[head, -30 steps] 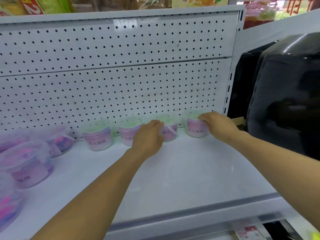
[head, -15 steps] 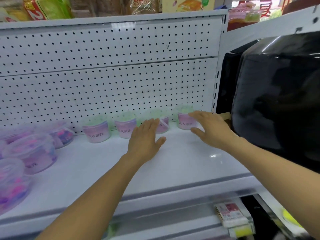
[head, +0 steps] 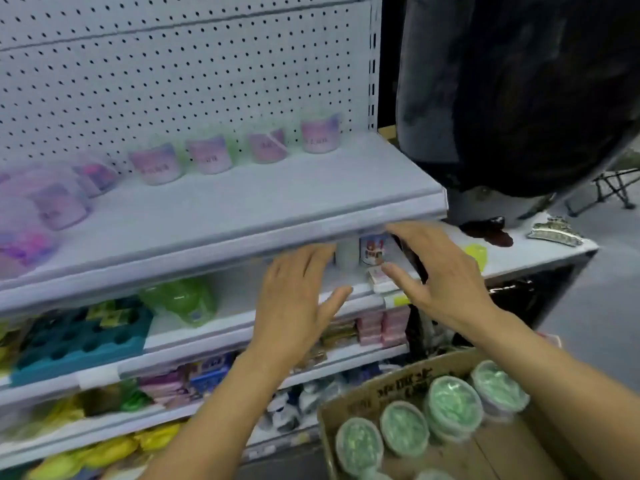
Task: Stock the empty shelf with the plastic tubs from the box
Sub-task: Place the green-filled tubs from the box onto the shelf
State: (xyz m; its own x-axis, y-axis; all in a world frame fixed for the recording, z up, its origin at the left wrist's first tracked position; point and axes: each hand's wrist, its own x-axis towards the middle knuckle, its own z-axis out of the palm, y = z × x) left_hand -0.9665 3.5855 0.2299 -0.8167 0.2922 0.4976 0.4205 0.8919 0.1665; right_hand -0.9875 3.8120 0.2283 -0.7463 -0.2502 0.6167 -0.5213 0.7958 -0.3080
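Both hands — left [head: 294,306], right [head: 440,282] — have let go of the tubs [head: 266,145] on the shelf [head: 277,202]; grip open, empty, dropping toward the box [head: 349,407] — more tubs wait there.

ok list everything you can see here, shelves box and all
small tubs: four, pink-purple, in a row at the back of the top shelf
larger tubs: several, blurred pink-purple, left end of that shelf
shelf: one, white, pegboard behind it
cardboard box: one, brown, bottom right
tubs in box: at least four, green tops, in a row
tray: one, teal, lower shelf
green pack: one, beside the tray
small pink boxes: a stack, lower shelf at right
black bulky thing: one, right of the shelving
left hand: open, empty, below the shelf edge
right hand: open, empty, beside it
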